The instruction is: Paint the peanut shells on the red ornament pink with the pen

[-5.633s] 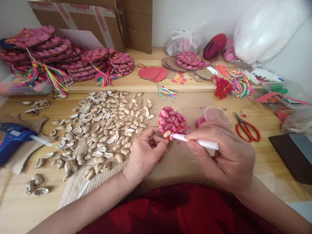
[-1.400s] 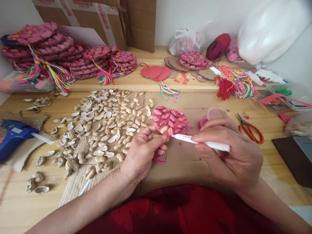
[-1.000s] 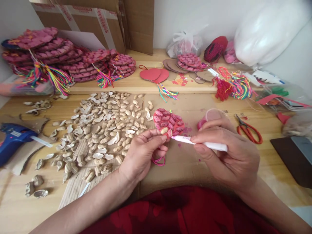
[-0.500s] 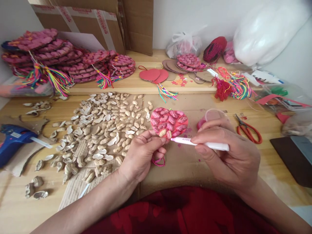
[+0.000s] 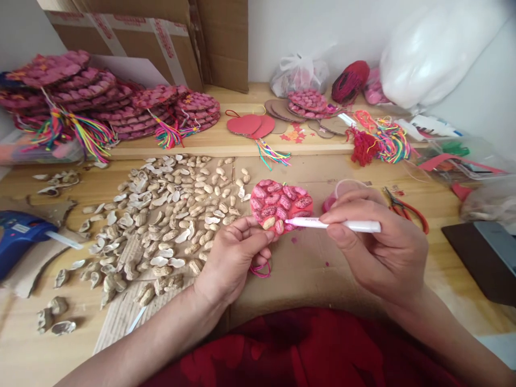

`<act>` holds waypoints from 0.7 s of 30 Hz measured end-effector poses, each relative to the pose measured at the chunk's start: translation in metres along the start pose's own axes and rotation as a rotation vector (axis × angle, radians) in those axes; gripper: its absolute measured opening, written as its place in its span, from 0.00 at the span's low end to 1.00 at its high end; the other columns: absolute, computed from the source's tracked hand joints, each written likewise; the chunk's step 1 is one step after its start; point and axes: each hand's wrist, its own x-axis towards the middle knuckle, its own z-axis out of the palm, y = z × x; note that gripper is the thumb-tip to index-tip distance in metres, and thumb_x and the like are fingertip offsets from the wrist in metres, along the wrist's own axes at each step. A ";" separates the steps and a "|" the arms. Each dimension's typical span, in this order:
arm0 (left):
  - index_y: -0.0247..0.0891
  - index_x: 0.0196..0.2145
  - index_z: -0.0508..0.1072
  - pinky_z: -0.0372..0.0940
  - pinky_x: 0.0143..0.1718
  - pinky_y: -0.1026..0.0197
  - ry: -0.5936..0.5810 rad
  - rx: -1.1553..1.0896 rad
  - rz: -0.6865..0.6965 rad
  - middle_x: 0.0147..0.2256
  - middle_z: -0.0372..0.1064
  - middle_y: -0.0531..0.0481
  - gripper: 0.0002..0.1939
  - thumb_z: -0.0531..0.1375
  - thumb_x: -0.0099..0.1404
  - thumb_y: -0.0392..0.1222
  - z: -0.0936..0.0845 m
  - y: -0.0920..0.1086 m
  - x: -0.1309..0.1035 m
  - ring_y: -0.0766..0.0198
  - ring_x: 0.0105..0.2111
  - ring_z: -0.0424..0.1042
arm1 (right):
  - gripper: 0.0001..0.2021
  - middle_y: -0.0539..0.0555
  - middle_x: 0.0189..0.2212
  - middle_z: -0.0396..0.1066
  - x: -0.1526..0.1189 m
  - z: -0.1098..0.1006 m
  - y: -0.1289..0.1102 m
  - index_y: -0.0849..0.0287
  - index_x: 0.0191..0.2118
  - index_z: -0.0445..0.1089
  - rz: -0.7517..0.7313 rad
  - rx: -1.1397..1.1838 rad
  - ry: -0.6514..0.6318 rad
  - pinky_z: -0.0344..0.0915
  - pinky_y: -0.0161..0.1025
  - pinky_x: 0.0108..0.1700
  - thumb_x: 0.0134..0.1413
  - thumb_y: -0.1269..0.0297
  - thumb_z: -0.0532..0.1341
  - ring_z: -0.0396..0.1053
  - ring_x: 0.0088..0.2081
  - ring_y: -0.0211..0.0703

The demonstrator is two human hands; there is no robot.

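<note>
My left hand (image 5: 237,250) pinches the lower edge of a red heart-shaped card (image 5: 308,207) covered with peanut shells. Most of these shells are coloured pink; one near my thumb is still plain tan and the one beside it is partly pink. A pink cord loop (image 5: 260,269) hangs below my left fingers. In my right hand (image 5: 379,247) is a white marker pen (image 5: 355,226), held level, its pink tip at the partly pink shell. Behind the right hand stands a small clear cup (image 5: 331,201) with something pink in it, partly hidden.
Loose peanut shells (image 5: 161,215) spread over the cardboard at left, beside a blue glue gun (image 5: 24,231). Orange-handled pliers (image 5: 407,209) and a dark phone-like case (image 5: 475,263) lie at right. Finished pink discs (image 5: 80,91), red hearts (image 5: 250,126) and tassels (image 5: 391,140) line the back shelf.
The pen tip has moved up slightly, from the card's lower edge onto a shell that now shows more pink. The view has shifted a little; both hands keep their grips.
</note>
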 end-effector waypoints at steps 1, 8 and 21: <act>0.34 0.34 0.76 0.57 0.18 0.70 -0.003 0.001 0.001 0.22 0.70 0.55 0.11 0.72 0.55 0.39 0.000 0.000 0.000 0.74 0.17 0.61 | 0.06 0.51 0.31 0.75 0.000 -0.001 0.001 0.50 0.40 0.76 0.000 0.005 -0.004 0.68 0.52 0.47 0.56 0.66 0.65 0.72 0.39 0.46; 0.35 0.33 0.76 0.57 0.19 0.70 -0.030 0.054 0.002 0.19 0.67 0.57 0.09 0.71 0.58 0.39 0.001 0.000 -0.002 0.74 0.16 0.60 | 0.08 0.51 0.31 0.75 0.000 0.001 -0.002 0.51 0.40 0.76 -0.037 0.002 -0.012 0.68 0.52 0.48 0.55 0.69 0.66 0.71 0.40 0.47; 0.35 0.35 0.73 0.56 0.16 0.75 0.003 0.137 0.043 0.29 0.78 0.49 0.13 0.72 0.59 0.43 0.000 -0.001 -0.002 0.78 0.16 0.60 | 0.02 0.52 0.30 0.76 0.012 -0.052 0.044 0.51 0.35 0.76 0.153 -0.404 0.386 0.65 0.46 0.39 0.56 0.61 0.67 0.70 0.33 0.45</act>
